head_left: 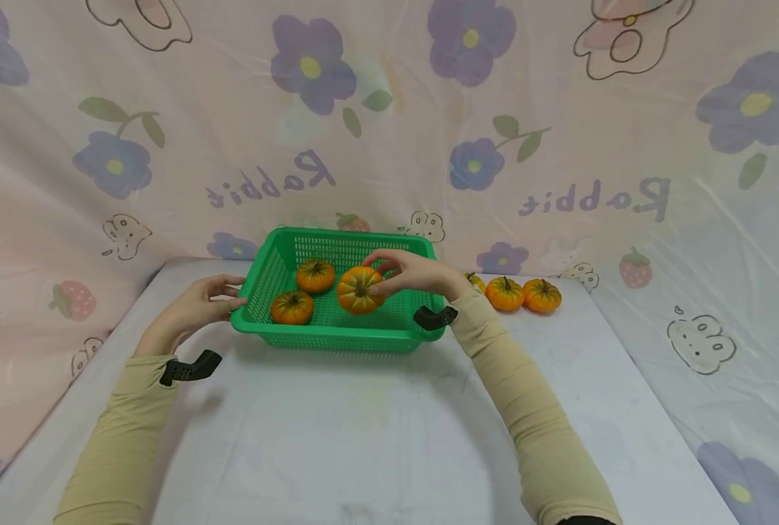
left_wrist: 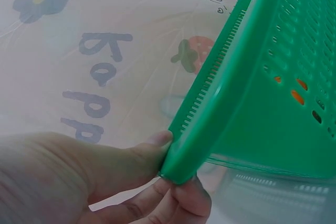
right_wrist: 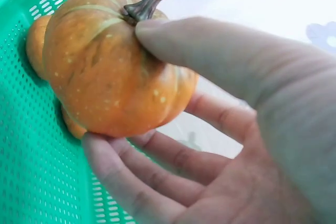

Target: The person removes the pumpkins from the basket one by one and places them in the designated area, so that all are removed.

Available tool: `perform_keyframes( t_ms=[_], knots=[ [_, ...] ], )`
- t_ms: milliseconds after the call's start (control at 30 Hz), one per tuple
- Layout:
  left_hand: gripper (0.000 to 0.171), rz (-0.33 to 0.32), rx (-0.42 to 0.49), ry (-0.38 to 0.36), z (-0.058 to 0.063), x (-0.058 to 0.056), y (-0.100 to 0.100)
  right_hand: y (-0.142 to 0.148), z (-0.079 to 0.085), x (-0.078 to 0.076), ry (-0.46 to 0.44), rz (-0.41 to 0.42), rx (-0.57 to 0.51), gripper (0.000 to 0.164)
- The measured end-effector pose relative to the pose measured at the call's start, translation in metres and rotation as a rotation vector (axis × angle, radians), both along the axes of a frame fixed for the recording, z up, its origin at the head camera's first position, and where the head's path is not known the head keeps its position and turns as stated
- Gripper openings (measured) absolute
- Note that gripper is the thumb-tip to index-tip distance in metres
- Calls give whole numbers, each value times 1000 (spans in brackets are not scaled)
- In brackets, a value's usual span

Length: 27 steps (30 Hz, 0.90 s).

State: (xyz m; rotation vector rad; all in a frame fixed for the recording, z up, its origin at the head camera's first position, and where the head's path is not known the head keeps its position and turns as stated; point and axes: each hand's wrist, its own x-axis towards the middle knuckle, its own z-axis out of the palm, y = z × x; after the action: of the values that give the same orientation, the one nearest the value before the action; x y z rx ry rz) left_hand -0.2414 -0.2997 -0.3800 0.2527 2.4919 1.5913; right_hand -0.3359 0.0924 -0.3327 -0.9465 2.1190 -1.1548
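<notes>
A green plastic basket (head_left: pixel 337 335) with slotted walls stands on the white table. My left hand (head_left: pixel 199 306) pinches its left rim, thumb on top and fingers below, as the left wrist view shows. Over the basket, my right hand (head_left: pixel 412 273) holds a small orange pumpkin (head_left: pixel 358 290), thumb beside the dark curved stem (right_wrist: pixel 157 2) and fingers under its side. Inside the basket, two more pumpkins sit on the left, one pumpkin (head_left: pixel 315 275) farther back and the other pumpkin (head_left: pixel 291 308) nearer the front.
To the right of the basket, several small pumpkins stand in a row, among them one pumpkin (head_left: pixel 505 293) and an end pumpkin (head_left: pixel 542 296); the right arm partly covers the row. A patterned cloth (head_left: pixel 389 131) hangs behind the table (head_left: pixel 310 430).
</notes>
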Motion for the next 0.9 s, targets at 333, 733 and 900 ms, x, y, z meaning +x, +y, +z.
perform_keyframes(
  t_ms=[333, 733, 900],
  knots=[
    [61, -14, -5, 11, -3, -1, -2, 40, 7, 5, 6, -114, -80, 48],
    [62, -9, -1, -8, -1, 0, -1, 87, 14, 20, -33, -265, -132, 53],
    [64, -17, -18, -3, -2, 0, -2, 101, 26, 35, -4, -266, -168, 49]
  ],
)
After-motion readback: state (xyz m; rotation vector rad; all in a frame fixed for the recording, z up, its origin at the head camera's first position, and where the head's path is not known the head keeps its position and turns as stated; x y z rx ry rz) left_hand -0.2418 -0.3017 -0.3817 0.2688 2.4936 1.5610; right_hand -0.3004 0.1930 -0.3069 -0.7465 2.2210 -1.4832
